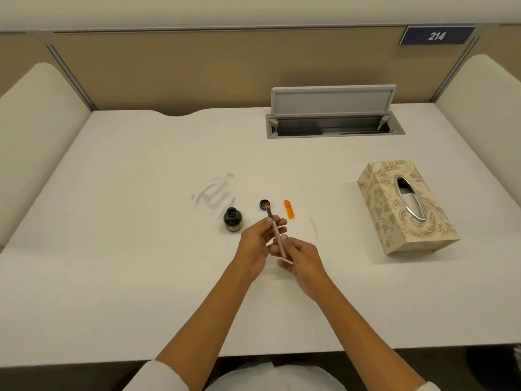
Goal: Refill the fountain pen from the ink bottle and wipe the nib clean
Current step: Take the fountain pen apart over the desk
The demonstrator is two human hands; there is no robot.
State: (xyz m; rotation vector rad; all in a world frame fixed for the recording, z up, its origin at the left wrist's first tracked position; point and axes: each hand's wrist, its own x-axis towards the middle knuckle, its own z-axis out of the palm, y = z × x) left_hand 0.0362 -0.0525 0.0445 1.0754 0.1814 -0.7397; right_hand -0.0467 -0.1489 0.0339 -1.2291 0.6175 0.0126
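Both hands hold a slim fountain pen [275,231] above the white desk, its dark front end pointing away from me. My left hand [258,241] pinches the pen near its front half. My right hand [299,256] grips the rear end. A small dark ink bottle [233,219] stands uncapped just left of my left hand. Its round black lid [264,204] lies beyond the pen tip. An orange pen cap [289,209] lies on the desk to the right of the lid.
A patterned tissue box [406,206] sits at the right with a metal-rimmed slot on top. A grey cable hatch [332,119] stands open at the back. Padded dividers flank the white desk [141,249]. Faint smears mark the desk behind the bottle.
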